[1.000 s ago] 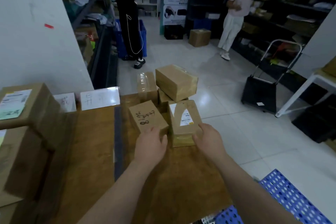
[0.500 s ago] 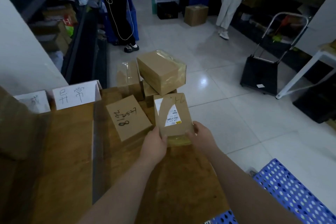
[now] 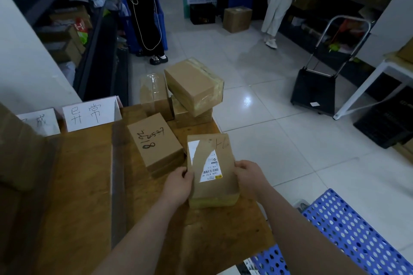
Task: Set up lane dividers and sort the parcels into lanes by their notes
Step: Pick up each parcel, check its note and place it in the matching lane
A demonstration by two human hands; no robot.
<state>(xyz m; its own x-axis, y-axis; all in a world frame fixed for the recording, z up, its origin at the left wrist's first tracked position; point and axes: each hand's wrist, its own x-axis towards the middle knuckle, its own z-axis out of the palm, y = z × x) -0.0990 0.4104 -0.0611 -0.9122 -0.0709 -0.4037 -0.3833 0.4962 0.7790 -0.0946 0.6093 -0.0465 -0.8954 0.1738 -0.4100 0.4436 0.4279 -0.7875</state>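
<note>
On the wooden table, far left: left card ending "成", right card reading "异常". Then marked parcel, lying flat, inked "8" under unreadable scrawl. Near the table's right edge, labelled parcel clasped at both sides by left hand and right hand; barcode label, "160A A701".

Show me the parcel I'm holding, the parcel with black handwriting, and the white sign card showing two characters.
labelled parcel (image 3: 215, 188), head view, top face below the label.
handwritten parcel (image 3: 155, 140), head view, middle of top face.
white sign card (image 3: 91, 114), head view, between its two characters.
</note>
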